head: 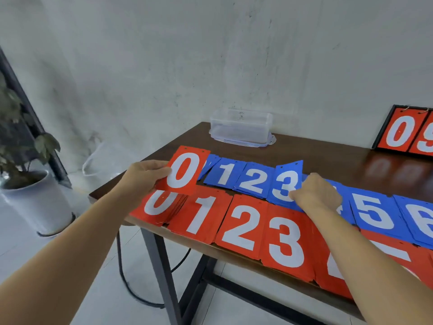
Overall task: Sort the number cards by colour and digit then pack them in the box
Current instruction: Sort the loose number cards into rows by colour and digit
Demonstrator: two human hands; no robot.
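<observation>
A person stands at a dark wooden table (328,156) covered with two rows of number cards, white digits facing up. The left hand (145,177) grips a red 0 card (185,171) by its left edge, thumb on top, holding it lifted above the table's left end, over the red 0 pile (159,205). The right hand (316,195) has its fingers curled round the right edge of a blue 3 card (287,184), whose far end is tilted up off its stack. The near row is red piles showing 0, 1, 2 and 3, running on under the right forearm. The far row is blue piles showing 1, 2, 3, 5 and 6. A clear plastic box (241,124) sits at the table's far edge by the wall, well apart from the cards. At far right a black-framed scoreboard (403,132) shows red 0 and 9. A potted plant (35,200) stands on the floor, left.
</observation>
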